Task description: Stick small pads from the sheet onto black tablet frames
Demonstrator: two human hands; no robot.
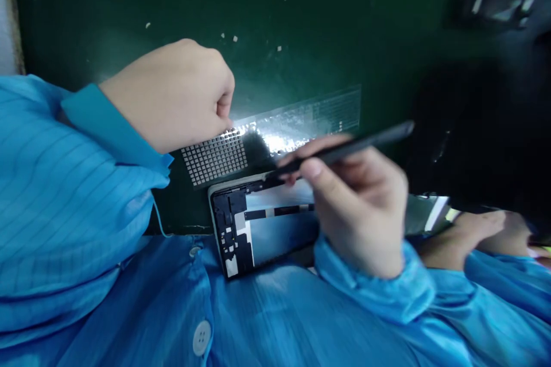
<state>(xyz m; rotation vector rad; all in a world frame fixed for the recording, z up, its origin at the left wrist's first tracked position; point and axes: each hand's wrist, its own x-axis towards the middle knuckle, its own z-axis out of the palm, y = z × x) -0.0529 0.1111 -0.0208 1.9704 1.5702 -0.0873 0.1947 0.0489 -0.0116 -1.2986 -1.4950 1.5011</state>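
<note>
My left hand (181, 94) is closed, its thumb and fingertips pinching the upper edge of a clear sheet (318, 114) that carries rows of small square pads (215, 157). Most of its fingers are curled out of sight. My right hand (361, 200) grips slim black tweezers (344, 152) like a pen; their tip points down-left to the upper edge of an opened tablet (239, 229). Blur hides whether anything is in the tip. Dark parts and a silvery panel show inside the tablet, which lies at the table edge against my blue smock. My right hand covers its right end.
Several tiny pale bits (235, 39) are scattered over the dark green table (322, 23). A dark blurred object (499, 0) stands at the far right. Close on the right, another person's bare forearm and hand (469, 232) show beside blue sleeves.
</note>
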